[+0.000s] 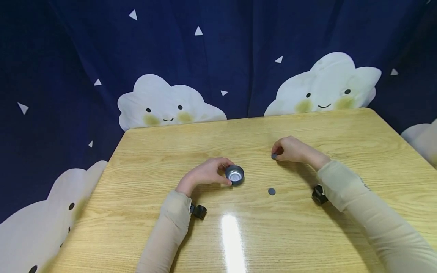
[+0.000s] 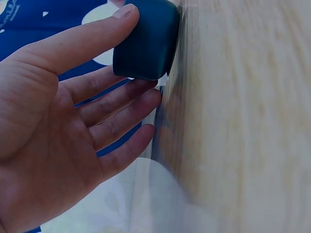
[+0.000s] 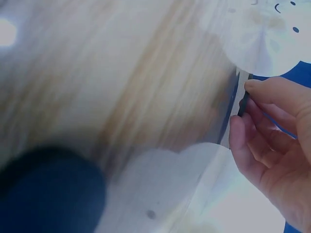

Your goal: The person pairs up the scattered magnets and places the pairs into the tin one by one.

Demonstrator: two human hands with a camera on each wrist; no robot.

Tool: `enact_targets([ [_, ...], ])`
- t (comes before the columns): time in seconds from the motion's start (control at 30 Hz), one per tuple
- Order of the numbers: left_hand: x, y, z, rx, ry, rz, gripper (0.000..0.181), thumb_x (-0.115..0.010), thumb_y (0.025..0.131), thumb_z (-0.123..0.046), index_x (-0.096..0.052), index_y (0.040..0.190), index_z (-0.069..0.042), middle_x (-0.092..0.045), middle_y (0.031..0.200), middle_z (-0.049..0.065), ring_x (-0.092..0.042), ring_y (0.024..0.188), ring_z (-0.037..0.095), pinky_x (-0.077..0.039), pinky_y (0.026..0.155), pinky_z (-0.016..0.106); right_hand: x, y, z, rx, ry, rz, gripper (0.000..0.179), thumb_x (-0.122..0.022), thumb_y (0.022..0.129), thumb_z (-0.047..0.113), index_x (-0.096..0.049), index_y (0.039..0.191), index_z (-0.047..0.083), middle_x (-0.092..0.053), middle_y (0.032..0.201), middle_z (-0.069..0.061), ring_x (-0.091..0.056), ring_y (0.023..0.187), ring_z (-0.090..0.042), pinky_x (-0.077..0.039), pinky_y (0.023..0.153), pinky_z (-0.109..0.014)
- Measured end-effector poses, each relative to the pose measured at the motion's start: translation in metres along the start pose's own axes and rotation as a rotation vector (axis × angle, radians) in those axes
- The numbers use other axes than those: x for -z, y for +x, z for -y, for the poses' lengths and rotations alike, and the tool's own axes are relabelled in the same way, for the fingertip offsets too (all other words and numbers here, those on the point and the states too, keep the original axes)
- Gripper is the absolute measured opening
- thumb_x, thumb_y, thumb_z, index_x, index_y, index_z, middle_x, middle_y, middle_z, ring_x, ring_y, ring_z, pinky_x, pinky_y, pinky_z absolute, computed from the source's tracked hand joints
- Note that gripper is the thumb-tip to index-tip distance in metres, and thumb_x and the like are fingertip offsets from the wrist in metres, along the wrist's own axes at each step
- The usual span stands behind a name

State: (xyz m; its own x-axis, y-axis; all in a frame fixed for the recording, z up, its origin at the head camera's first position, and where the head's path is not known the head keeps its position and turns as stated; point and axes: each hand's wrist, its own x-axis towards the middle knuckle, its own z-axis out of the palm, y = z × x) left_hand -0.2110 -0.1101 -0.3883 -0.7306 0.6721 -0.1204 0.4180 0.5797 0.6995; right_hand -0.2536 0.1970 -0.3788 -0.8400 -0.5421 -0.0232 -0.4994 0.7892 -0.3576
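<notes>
My left hand grips a small round bowl with a dark blue outside and shiny metal inside. In the left wrist view, the thumb presses the side of the bowl, while the other fingers of the left hand spread below it. Farther right and back, my right hand pinches a small dark grey disc between thumb and fingers. Edge-on in the right wrist view, that thin disc shows at the fingertips of the right hand. A second grey disc lies flat on the table.
The light wood table reaches back to a dark blue curtain with white clouds. Each wrist carries a black camera, one on the left and one on the right. A blurred dark shape fills the right wrist view's lower left.
</notes>
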Motion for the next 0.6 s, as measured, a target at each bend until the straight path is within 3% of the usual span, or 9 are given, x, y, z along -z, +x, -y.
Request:
enact_targets([
  [0.6,-0.001,0.0,0.001,-0.009,-0.02,-0.009,0.051,-0.076,0.073,-0.021,-0.055,0.119,-0.012,-0.059,0.109,-0.001,-0.056,0.094,0.013,-0.045,0.086,0.03,0.001,0.0,0.023,0.042,0.026,-0.063,0.008,-0.069,0.076,0.011,-0.068,0.084,0.009,-0.062,0.077,0.002,-0.055,0.068,-0.01,-0.046,0.065,-0.028],
])
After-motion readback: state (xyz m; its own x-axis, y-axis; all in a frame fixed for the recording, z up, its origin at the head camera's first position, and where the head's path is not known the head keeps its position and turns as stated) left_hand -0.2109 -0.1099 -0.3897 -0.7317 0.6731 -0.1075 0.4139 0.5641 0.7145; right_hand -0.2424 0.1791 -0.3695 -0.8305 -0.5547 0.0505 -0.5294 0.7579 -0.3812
